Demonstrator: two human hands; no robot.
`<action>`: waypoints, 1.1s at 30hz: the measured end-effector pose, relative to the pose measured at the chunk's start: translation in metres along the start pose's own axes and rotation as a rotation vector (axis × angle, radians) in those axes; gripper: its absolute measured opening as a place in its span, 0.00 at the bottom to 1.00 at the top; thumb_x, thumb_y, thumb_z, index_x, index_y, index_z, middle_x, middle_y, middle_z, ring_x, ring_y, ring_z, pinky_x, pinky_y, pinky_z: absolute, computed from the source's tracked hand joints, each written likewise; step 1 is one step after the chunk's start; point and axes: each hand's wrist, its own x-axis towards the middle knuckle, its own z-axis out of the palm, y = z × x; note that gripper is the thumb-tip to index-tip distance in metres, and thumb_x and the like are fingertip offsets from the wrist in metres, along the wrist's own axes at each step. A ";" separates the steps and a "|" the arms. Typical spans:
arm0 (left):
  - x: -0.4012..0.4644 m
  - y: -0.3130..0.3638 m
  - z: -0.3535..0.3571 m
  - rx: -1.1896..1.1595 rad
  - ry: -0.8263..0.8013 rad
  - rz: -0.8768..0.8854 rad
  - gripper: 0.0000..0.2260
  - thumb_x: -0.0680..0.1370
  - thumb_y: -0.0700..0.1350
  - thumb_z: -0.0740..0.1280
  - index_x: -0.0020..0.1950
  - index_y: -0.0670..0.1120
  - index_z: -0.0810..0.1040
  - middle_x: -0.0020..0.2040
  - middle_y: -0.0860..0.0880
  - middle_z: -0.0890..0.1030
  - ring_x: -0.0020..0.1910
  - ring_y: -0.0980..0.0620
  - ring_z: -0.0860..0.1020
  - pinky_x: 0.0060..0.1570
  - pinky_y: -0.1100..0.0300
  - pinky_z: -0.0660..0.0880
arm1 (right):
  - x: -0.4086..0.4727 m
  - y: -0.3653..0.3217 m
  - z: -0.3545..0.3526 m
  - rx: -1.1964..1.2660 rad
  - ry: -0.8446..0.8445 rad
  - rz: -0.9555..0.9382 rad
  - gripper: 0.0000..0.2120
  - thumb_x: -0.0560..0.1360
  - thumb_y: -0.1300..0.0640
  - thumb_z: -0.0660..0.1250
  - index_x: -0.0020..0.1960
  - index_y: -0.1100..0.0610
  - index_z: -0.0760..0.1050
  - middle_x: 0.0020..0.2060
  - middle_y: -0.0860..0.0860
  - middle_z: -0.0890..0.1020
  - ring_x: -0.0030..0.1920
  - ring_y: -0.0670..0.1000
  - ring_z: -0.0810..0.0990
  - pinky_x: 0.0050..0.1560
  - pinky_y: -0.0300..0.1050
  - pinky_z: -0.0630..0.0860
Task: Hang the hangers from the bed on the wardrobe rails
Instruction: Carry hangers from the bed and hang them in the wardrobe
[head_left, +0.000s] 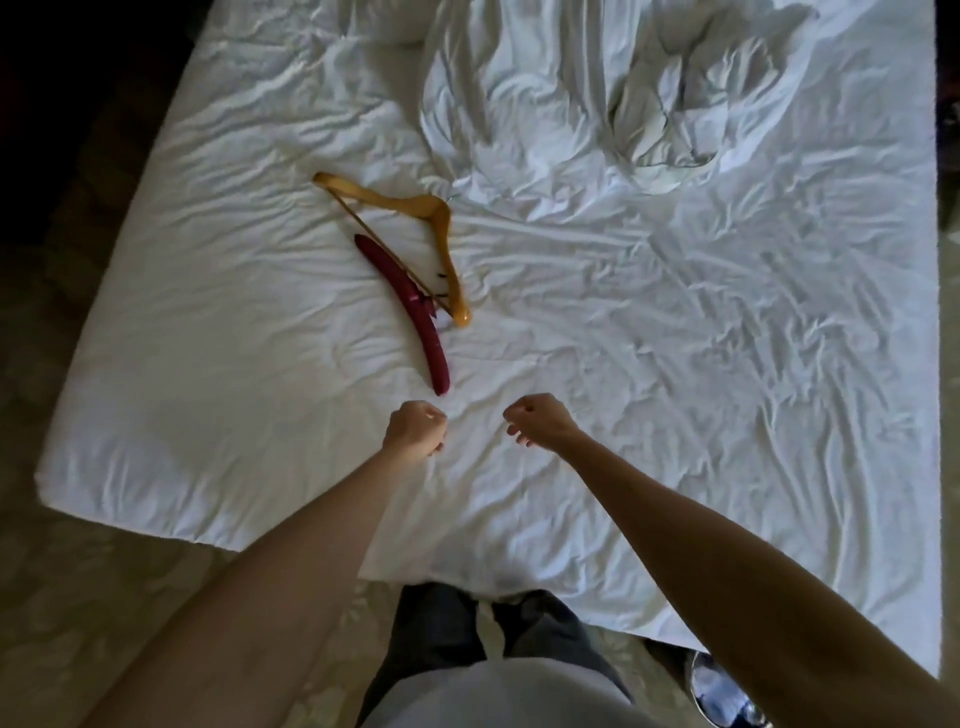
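Wide white-sheeted bed (675, 338) fills the view; rumpled white duvet (597, 104) up top. Tan wooden hanger (441, 228) overlaps a dark red padded hanger (402, 306), mid-left. Left hand (415, 428) fisted, empty; right hand (537, 418) seemingly loosely curled, empty.

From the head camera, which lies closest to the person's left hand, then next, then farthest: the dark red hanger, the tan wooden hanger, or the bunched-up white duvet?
From the left hand:
1. Dark red hanger, just ahead.
2. Tan wooden hanger, beyond and overlapping it.
3. Bunched-up white duvet, far up the bed, to the right.
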 end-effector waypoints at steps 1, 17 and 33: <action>0.015 0.008 -0.006 -0.016 0.019 -0.002 0.09 0.77 0.42 0.63 0.46 0.43 0.83 0.39 0.45 0.86 0.33 0.49 0.85 0.41 0.53 0.85 | 0.016 -0.015 -0.001 -0.008 0.007 -0.018 0.09 0.77 0.60 0.65 0.51 0.62 0.82 0.42 0.57 0.86 0.36 0.51 0.82 0.39 0.43 0.80; 0.194 0.065 0.004 0.304 0.158 -0.154 0.23 0.78 0.58 0.68 0.65 0.44 0.72 0.61 0.44 0.80 0.59 0.42 0.81 0.49 0.54 0.73 | 0.269 -0.145 0.007 -0.232 0.273 -0.143 0.14 0.74 0.55 0.70 0.59 0.55 0.80 0.55 0.53 0.84 0.56 0.54 0.82 0.56 0.49 0.79; 0.264 0.093 -0.001 0.177 0.307 -0.043 0.29 0.76 0.51 0.73 0.71 0.44 0.63 0.64 0.43 0.72 0.55 0.39 0.81 0.44 0.50 0.73 | 0.330 -0.131 0.038 -0.324 0.195 -0.053 0.22 0.69 0.48 0.72 0.60 0.54 0.75 0.50 0.51 0.80 0.49 0.53 0.80 0.48 0.50 0.80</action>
